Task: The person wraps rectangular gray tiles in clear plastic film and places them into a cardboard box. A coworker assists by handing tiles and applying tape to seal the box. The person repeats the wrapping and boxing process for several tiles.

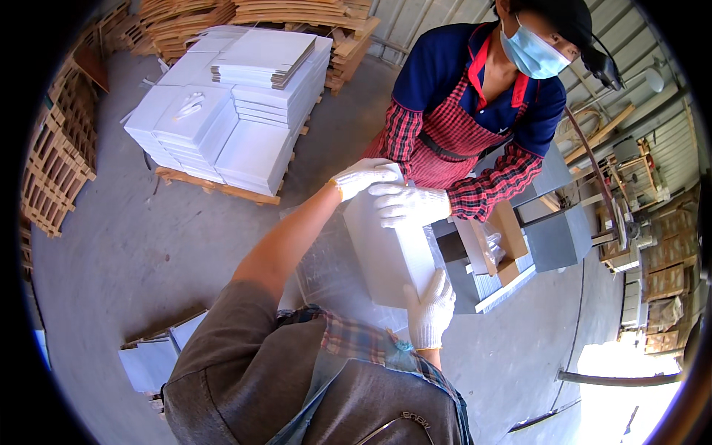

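Note:
A long white cardboard box [378, 248] lies in front of me, tilted lengthwise from upper left to lower right. My left hand [363, 178], in a white knit glove, wraps over its far end. My right hand [430, 311], gloved alike, grips the near right corner with the thumb on the top face and fingers along the side. Across from me stands a co-worker, whose gloved hand [409, 205] rests on the far part of the same box. Clear plastic sheeting [326, 259] spreads beneath and beside the box.
A pallet stacked with white flat boxes [256, 152] stands far left, a pair of gloves [191, 105] on top. Wooden pallets [63, 156] are piled along the left. Right of the box sits an open brown carton [508, 241] with plastic inside. Folded grey-white cardboard [152, 363] lies lower left.

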Demonstrator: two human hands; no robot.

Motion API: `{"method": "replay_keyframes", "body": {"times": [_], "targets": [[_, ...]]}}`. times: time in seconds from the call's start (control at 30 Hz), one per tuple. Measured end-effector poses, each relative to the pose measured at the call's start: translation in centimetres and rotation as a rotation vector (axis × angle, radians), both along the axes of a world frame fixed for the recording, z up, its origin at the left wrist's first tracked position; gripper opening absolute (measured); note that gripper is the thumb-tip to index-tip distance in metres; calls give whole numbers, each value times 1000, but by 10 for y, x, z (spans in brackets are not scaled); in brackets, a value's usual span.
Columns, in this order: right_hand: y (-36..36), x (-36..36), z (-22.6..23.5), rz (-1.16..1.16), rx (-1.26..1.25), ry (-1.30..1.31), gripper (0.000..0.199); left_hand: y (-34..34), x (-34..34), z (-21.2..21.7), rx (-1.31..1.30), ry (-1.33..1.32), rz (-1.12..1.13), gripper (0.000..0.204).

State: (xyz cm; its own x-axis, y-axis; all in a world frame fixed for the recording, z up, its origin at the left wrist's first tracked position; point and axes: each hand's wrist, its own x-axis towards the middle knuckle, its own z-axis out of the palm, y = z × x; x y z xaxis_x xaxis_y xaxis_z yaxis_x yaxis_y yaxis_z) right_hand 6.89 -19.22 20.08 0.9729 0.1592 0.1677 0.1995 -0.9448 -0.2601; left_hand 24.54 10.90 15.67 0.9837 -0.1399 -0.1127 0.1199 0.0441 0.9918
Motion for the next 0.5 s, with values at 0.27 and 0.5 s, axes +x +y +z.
{"method": "replay_keyframes", "body": {"times": [0.27, 0.5], "targets": [[-30, 0, -20, 38, 20, -40, 81, -35, 7, -15, -154, -54, -22, 25], [-47, -14, -33, -45, 280, -90, 87, -52, 11, -33, -162, -128, -44, 14]]}}
